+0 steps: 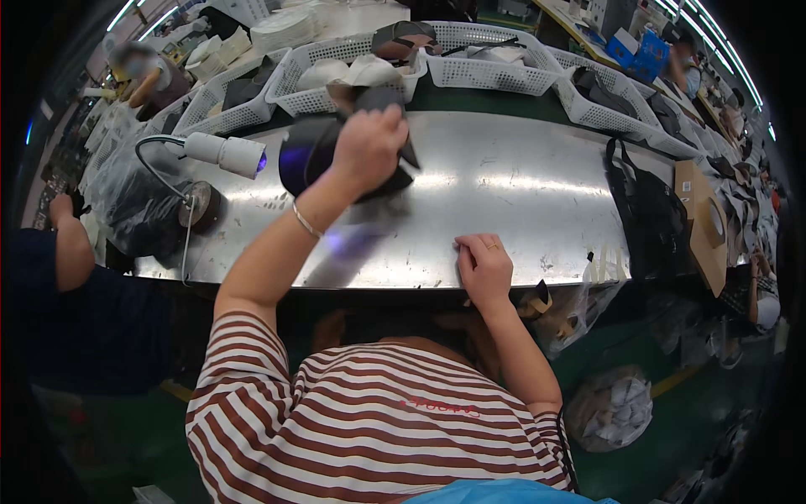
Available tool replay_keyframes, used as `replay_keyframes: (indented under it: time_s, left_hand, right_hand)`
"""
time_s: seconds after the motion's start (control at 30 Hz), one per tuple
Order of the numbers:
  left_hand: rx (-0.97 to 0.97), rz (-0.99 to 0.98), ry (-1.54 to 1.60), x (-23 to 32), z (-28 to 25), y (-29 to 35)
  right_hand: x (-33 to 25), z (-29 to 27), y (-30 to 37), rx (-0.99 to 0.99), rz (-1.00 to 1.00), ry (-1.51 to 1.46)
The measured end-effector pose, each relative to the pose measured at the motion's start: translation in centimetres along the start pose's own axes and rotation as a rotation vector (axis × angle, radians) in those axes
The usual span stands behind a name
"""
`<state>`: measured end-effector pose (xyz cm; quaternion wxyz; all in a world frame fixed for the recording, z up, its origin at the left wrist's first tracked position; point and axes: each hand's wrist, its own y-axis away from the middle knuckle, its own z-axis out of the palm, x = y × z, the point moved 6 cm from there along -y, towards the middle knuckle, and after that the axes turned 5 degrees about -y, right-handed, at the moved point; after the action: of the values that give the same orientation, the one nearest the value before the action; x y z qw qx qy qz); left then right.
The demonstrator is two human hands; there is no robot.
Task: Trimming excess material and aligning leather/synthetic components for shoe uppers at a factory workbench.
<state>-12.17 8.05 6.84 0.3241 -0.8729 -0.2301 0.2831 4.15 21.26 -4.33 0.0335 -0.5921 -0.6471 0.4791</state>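
Over the left part of the metal tabletop (504, 193), my left hand (369, 151) is closed around a black, curved, flexible piece (309, 151). It resembles a shoe upper, but motion smears its edges and I cannot tell if it is one layer or several. Violet light from a white gooseneck lamp (225, 154) falls on the piece's left side and reflects off the metal below. My right hand (487, 270) rests at the table's near edge, its fingers curled together with nothing visible in them.
White perforated baskets (487, 80) holding cut pieces line the far edge. A plastic bag (138, 197) lies left of the lamp. Black straps and fabric (646, 210) lie at the right end, beside a cardboard piece (703, 227). A co-worker's arm (74, 244) shows at left.
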Motion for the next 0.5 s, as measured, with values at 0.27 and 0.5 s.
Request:
replay_keyframes:
  time_s: [0.27, 0.5]
  left_hand:
    - [-0.098, 0.126, 0.245, 1.1, -6.0, 11.4]
    - [-0.165, -0.016, -0.068, -6.2, -6.0, 15.0]
  right_hand:
    - [1.3, 2.7, -4.3, -0.23, 0.247, -0.163]
    - [-0.4, 8.6, -9.8, -0.403, 0.222, -0.206]
